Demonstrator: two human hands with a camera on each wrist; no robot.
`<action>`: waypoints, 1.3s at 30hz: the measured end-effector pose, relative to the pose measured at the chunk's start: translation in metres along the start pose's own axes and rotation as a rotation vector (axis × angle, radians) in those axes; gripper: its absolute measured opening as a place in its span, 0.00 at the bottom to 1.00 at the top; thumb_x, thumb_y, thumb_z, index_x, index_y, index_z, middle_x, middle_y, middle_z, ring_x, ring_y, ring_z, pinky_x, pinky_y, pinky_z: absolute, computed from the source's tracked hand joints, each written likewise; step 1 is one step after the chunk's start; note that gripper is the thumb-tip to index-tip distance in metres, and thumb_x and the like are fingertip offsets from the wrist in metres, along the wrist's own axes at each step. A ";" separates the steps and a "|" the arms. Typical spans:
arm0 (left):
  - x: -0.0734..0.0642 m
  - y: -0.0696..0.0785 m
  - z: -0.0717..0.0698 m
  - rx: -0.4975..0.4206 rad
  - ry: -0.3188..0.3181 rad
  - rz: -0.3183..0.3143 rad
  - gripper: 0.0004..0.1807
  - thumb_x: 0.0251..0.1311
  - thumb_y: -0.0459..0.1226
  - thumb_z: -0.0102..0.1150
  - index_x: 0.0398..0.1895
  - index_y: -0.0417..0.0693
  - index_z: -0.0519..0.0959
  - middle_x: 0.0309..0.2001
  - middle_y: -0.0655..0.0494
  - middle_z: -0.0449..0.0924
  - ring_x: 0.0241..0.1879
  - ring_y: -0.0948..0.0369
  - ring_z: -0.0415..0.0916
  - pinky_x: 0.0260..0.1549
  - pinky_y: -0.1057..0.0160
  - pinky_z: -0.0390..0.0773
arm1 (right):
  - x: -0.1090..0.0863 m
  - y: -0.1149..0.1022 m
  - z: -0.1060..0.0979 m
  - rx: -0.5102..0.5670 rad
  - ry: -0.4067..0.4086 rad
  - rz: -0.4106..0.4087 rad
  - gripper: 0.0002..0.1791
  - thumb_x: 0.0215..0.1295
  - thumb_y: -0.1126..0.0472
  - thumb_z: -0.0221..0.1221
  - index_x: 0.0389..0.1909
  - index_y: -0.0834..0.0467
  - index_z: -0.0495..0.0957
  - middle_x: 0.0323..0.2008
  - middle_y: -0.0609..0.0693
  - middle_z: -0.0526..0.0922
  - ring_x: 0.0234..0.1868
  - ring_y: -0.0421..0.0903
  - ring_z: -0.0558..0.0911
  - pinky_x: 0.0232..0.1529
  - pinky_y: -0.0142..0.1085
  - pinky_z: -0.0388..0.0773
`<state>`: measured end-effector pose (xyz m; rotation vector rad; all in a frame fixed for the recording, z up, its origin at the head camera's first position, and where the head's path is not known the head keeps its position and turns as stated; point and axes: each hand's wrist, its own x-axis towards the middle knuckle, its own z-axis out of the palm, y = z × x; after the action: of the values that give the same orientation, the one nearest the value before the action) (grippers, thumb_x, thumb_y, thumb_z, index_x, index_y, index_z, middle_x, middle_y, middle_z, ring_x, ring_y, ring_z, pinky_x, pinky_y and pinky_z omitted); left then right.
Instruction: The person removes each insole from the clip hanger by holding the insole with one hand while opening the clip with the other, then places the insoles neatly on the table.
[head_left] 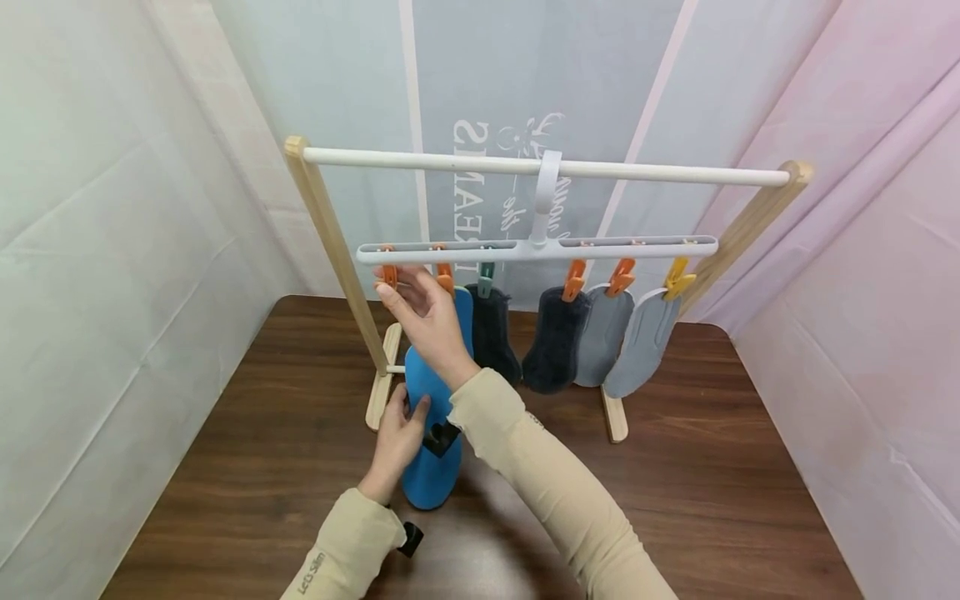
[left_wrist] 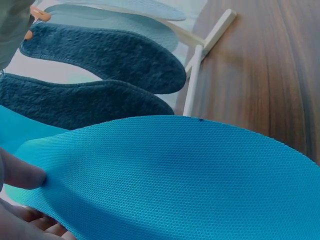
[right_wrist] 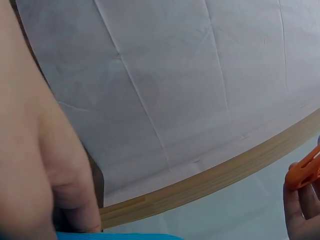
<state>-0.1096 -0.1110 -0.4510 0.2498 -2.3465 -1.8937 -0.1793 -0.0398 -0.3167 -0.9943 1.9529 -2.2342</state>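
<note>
My left hand [head_left: 401,433] pinches a blue insole [head_left: 427,487] at its edge, thumb on the face and fingers behind. In the left wrist view the held insole [left_wrist: 175,170] shows a fine mesh surface. My right hand [head_left: 435,325] pinches an orange clip [head_left: 389,276] at the left end of the white hanger [head_left: 465,252]. The same clip [right_wrist: 302,172] appears between fingers in the right wrist view. Just behind, a second blue insole [head_left: 465,312] hangs from another orange clip [head_left: 444,271], partly hidden by the right hand.
Dark fuzzy insoles [head_left: 555,346] and grey insoles [head_left: 645,337] hang further right from green, orange and yellow clips. The hanger hooks over the white rod of a wooden rack [head_left: 330,242] on a brown table [head_left: 300,467]. Pale curtains surround it.
</note>
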 end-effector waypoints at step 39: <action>-0.029 -0.044 0.024 0.089 -0.095 -0.017 0.19 0.68 0.38 0.52 0.53 0.31 0.69 0.43 0.40 0.79 0.35 0.58 0.73 0.35 0.58 0.73 | -0.008 0.022 -0.008 0.056 -0.036 0.099 0.28 0.74 0.65 0.48 0.72 0.59 0.55 0.70 0.59 0.61 0.71 0.52 0.64 0.67 0.33 0.65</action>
<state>-0.0838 -0.0916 -0.4984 0.1925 -2.5018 -1.8495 -0.1851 -0.0348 -0.3403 -0.9036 1.8704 -2.1900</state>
